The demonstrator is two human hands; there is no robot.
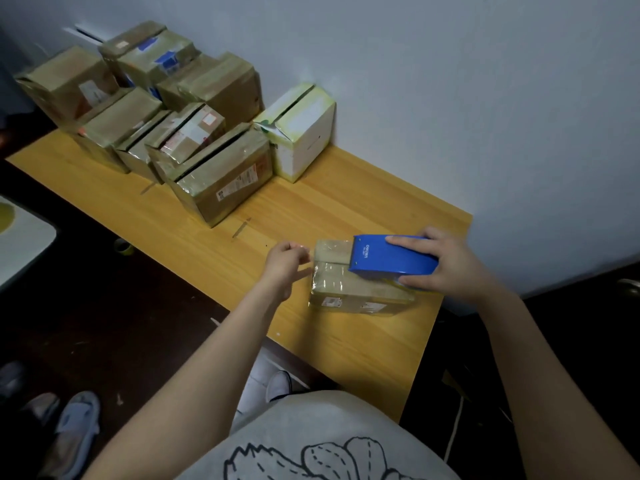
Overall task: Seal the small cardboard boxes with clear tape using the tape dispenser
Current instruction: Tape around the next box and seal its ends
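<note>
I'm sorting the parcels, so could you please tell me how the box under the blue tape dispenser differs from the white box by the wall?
The brown box is low and flat; the white box stands taller. The brown box has the tape dispenser on it, gripped by the right hand; the white box is untouched. Both sit on the wooden table.

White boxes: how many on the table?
1. The white box stands against the wall, right of the pile of brown boxes. Others may be hidden behind that pile.
</note>
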